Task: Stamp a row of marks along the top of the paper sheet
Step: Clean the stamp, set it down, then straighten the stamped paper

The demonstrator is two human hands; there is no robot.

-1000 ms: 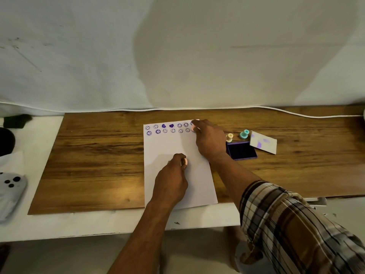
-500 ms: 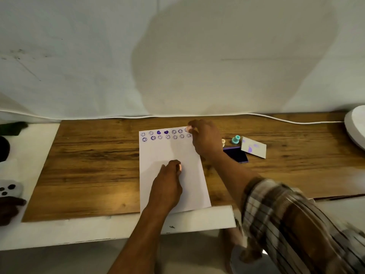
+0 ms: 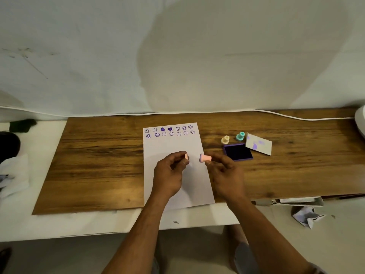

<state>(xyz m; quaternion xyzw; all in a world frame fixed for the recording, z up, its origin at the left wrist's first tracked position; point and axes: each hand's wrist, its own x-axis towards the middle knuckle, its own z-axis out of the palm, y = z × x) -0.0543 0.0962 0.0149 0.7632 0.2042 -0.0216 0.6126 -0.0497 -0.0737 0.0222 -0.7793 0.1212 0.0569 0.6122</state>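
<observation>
pink stamp [image 3: 205, 158] in right hand [image 3: 227, 175], purple smiley marks [image 3: 169, 131] on paper sheet [image 3: 175, 147]

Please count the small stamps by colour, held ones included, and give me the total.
Pink stamp, held in the right hand: 1
Cream stamp, standing on the wooden board: 1
Teal stamp, standing on the board: 1
Total: 3

Matt white paper sheet [image 3: 173, 147] lies smooth on a wood-grain board [image 3: 98, 161] with a soft sheen. Pink stamp [image 3: 205, 158] looks like smooth plastic, and the ink pad [image 3: 238, 151] shows dark and matt.
</observation>
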